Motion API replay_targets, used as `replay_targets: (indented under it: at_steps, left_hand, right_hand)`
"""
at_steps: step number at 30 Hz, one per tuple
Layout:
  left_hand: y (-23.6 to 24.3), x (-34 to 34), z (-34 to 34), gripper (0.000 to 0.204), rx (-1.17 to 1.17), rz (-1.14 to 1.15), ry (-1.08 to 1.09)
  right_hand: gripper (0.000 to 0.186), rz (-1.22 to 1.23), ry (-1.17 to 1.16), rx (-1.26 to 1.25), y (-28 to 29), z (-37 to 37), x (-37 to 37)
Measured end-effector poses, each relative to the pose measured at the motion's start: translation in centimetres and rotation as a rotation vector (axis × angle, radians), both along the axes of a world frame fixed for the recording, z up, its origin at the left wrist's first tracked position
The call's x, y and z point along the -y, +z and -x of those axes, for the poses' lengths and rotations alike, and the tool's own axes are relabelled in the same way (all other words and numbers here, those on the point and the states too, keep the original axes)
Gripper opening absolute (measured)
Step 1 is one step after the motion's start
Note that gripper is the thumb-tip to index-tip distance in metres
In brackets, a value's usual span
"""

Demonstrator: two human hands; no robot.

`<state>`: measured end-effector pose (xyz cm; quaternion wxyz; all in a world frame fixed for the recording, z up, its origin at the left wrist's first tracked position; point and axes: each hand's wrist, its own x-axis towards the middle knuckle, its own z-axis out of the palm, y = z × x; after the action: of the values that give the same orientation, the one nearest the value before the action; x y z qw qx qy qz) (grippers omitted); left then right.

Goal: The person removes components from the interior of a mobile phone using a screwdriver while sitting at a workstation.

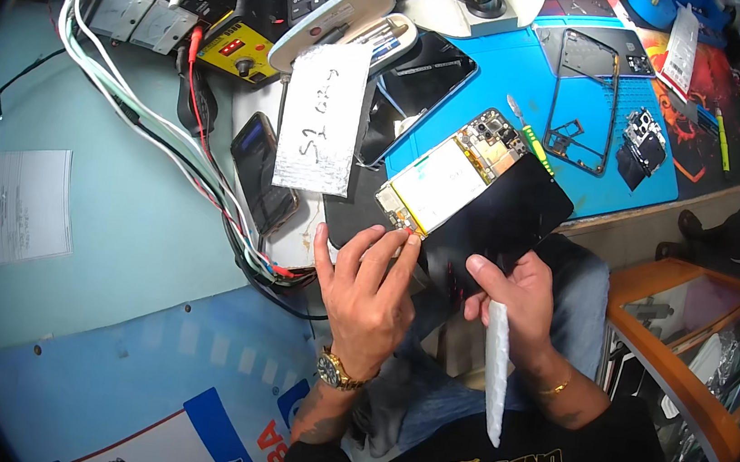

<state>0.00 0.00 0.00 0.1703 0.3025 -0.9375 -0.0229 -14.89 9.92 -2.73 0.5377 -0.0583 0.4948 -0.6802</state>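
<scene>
Touching opened phone (439, 184) at near end: left hand (370, 297), grip unclear. Right hand (519, 305) grasping black screen panel (509, 212), white strip (494, 373).

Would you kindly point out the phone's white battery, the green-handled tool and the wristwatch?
White battery (437, 185), head view: middle of its face.
Green-handled tool (537, 147), head view: its handle.
Wristwatch (329, 371), head view: its dial.
</scene>
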Motion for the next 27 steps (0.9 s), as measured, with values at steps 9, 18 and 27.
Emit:
replay_targets:
  at_steps: [9,18,27]
  left_hand:
    - [1.7,-5.4,-3.2,0.044,-0.567,-0.478,0.172]
    - [-5.8,-20.0,-7.0,0.047,-1.266,-1.505,0.514]
    - [-4.6,-25.7,-5.0,0.026,-0.863,-1.226,0.436]
  right_hand:
    - [0.006,0.163,0.314,-0.263,0.5,1.6,-3.4]
    - [0.016,-0.161,0.21,-0.543,-4.5,-3.1,-13.0]
    - [0.022,-0.169,-0.223,-0.922,-3.9,-6.4,-13.6]
